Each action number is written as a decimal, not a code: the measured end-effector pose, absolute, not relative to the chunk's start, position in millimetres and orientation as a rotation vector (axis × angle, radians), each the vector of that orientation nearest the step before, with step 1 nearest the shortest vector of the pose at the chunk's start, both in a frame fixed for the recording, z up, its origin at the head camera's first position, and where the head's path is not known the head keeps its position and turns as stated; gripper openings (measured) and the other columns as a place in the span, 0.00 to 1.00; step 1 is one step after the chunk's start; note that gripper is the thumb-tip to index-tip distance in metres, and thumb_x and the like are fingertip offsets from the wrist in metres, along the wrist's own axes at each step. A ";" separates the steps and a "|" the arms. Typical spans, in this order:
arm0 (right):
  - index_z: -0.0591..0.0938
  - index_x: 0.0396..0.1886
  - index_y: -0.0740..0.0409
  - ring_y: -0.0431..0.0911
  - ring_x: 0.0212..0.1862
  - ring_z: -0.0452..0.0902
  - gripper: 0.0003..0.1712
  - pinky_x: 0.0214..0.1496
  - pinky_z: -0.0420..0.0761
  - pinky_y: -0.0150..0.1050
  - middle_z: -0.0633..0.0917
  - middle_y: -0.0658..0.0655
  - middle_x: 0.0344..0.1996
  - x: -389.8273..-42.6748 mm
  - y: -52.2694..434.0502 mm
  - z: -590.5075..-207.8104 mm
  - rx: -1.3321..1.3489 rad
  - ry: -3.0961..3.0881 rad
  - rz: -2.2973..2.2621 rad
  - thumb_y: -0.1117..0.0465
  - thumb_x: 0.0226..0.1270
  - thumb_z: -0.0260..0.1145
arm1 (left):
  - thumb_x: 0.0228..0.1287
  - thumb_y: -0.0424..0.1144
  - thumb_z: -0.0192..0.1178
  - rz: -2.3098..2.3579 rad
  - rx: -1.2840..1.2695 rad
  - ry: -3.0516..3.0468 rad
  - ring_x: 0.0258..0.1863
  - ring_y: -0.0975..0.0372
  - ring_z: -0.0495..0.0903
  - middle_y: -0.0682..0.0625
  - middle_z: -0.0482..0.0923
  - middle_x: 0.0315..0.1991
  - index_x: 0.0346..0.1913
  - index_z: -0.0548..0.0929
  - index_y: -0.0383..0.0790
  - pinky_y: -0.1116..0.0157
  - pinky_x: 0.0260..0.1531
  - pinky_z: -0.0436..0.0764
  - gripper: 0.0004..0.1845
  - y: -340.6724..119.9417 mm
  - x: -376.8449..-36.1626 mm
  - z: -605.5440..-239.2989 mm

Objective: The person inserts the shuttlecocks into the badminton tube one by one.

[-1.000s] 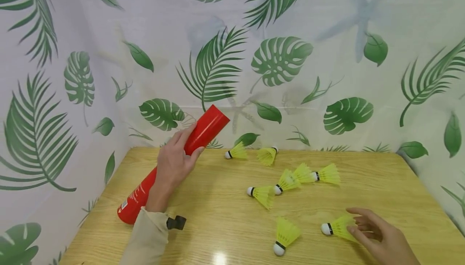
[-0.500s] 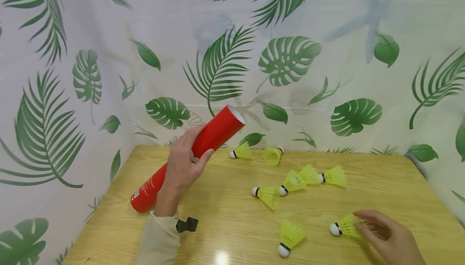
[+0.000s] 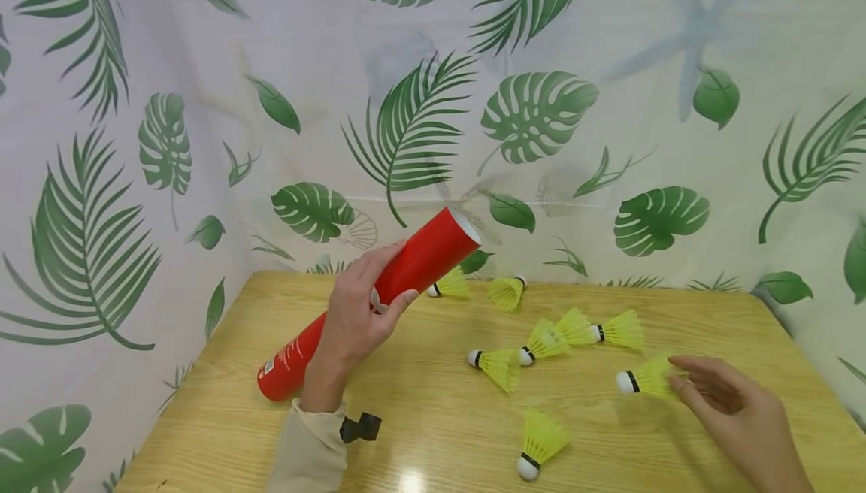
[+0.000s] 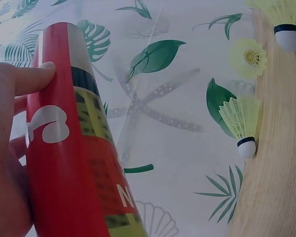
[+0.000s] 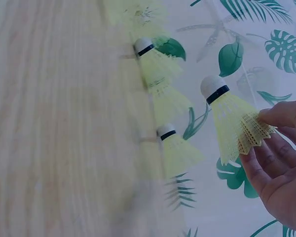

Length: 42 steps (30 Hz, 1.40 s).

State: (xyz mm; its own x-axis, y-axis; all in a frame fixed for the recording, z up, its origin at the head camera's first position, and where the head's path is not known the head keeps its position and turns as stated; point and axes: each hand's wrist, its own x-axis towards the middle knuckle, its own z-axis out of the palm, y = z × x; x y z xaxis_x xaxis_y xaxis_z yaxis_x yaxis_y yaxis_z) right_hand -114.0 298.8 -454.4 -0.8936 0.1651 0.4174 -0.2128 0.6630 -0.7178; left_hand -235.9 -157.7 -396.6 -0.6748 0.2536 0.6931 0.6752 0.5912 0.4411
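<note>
Lifted off the wooden table now, shuttlecock before leaf-print backdrop.

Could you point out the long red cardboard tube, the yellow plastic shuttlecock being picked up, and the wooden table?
Long red cardboard tube (image 3: 422,260), head view, upper body.
Yellow plastic shuttlecock (image 5: 232,118), right wrist view, skirt.
Wooden table (image 3: 744,328), head view, bare top.

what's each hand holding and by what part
The left hand grips the red tube around its upper half. The right hand pinches a yellow shuttlecock by the skirt's rim, cork pointing away.
</note>
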 end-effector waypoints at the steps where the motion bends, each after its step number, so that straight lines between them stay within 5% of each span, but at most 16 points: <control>1: 0.87 0.51 0.62 0.21 0.40 0.80 0.15 0.37 0.79 0.18 0.84 0.28 0.42 -115.6 298.1 -451.7 0.042 -2.420 1.134 0.68 0.66 0.74 | 0.64 0.47 0.70 -0.958 -0.740 -2.238 0.55 0.55 0.79 0.50 0.78 0.63 0.73 0.73 0.52 0.59 0.35 0.87 0.34 -157.0 -235.7 -397.0; 42: 0.84 0.49 0.77 0.38 0.43 0.88 0.14 0.47 0.82 0.26 0.91 0.50 0.41 -168.7 241.9 -379.8 0.096 -1.805 1.483 0.77 0.64 0.70 | 0.62 0.43 0.72 -1.168 -0.872 -2.296 0.53 0.57 0.79 0.52 0.78 0.64 0.71 0.74 0.52 0.62 0.32 0.86 0.34 -160.4 -223.6 -397.8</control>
